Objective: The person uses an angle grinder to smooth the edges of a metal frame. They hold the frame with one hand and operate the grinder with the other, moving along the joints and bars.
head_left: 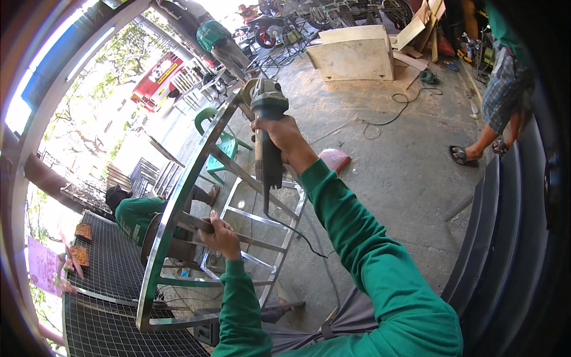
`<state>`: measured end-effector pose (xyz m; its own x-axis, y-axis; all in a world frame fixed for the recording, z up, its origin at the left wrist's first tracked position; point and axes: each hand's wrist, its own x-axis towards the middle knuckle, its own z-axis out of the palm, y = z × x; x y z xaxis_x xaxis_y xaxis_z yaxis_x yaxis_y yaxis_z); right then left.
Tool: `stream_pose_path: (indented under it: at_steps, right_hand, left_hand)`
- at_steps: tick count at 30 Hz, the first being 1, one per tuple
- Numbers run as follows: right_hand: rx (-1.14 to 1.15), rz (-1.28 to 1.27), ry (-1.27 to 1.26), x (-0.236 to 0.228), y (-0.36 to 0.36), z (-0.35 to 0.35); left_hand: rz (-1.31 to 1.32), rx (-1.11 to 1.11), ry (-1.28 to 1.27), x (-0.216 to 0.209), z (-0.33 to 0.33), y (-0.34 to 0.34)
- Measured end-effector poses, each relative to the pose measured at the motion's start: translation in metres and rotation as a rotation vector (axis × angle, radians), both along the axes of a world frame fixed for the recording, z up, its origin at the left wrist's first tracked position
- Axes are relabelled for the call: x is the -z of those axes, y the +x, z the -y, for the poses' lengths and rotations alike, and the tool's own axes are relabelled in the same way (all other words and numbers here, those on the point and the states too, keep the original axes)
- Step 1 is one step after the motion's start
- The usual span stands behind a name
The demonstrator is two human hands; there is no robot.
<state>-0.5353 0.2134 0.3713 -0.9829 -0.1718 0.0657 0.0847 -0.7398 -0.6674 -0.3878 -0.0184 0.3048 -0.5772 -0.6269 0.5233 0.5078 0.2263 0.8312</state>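
My right hand grips a grey-green angle grinder by its body, its head up against the top corner of a shiny steel frame. The grinder's black cord hangs down past my green sleeve. My left hand is closed around one of the frame's cross bars lower down, steadying it. The frame stands tilted and has several flat cross bars. A second, ladder-like steel frame lies behind it on the concrete floor.
A person in green crouches behind the frame. A wire mesh panel is at lower left. A green plastic chair, a pink object, wooden boxes, and a standing person in sandals are around.
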Motion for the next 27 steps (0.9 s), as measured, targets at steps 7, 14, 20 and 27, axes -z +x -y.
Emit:
stream_pose_path:
  at_steps: [7,14,20,27]
  right_hand:
    - [0.057,-0.030,0.041,-0.008,-0.005,0.001]
    - [0.056,-0.044,0.024,-0.010,-0.007,0.000]
    - [0.024,0.060,0.048,0.009,-0.007,-0.004]
    - [0.156,0.101,0.229,0.129,0.057,-0.031]
  left_hand:
    - [-0.002,0.000,-0.006,-0.001,-0.004,0.001]
    - [0.011,-0.048,-0.010,-0.001,-0.003,0.000]
    - [0.001,-0.006,0.029,0.004,0.003,-0.001]
    - [0.042,-0.039,-0.037,0.012,0.021,-0.004]
